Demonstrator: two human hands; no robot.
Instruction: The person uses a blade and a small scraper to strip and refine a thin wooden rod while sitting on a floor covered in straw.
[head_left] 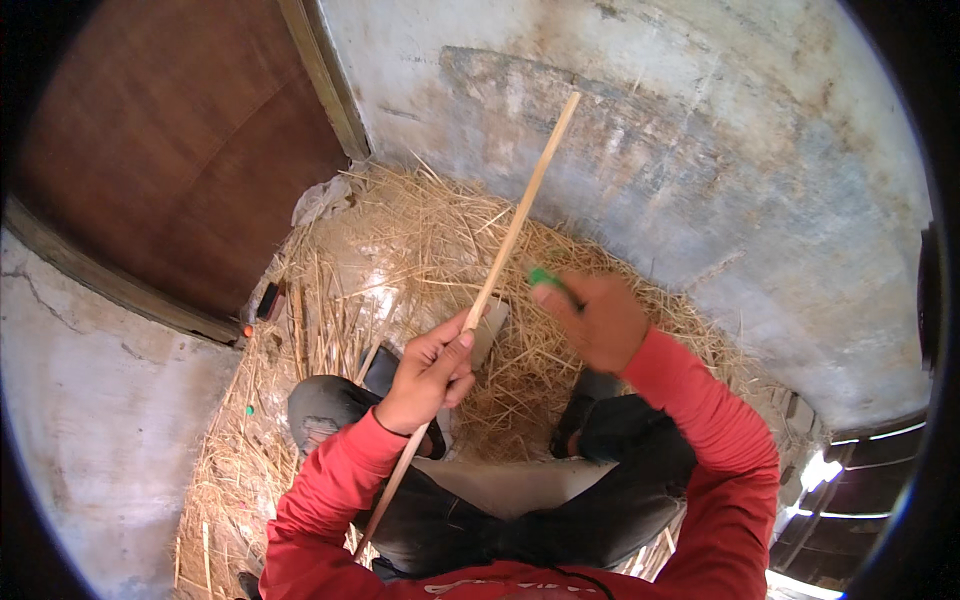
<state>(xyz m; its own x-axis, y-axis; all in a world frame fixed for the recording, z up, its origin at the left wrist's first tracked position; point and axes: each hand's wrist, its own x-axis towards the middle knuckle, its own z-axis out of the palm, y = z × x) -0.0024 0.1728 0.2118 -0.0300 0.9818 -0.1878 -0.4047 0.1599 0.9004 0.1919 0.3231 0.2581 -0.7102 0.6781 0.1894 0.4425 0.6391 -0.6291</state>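
A long, pale strip of wood or bamboo (525, 205) runs slantwise from beside my left thigh up toward the wall. My left hand (425, 375) is closed around it near its middle, thumb along the strip. To the right, apart from the strip, my right hand (605, 315) is closed on a green-handled tool (543, 277). Motion blurs that hand, and I cannot make out the tool's blade or working end. Below the strip, between my feet, stands a pale block (490, 332), partly hidden by my left hand.
Straw-like shavings (430, 215) cover the floor, with several longer sticks (312, 330) at the left. A stained wall (700, 150) rises ahead, and a brown door panel (180, 150) stands at the far left. A small dark object (268, 300) lies by the doorway.
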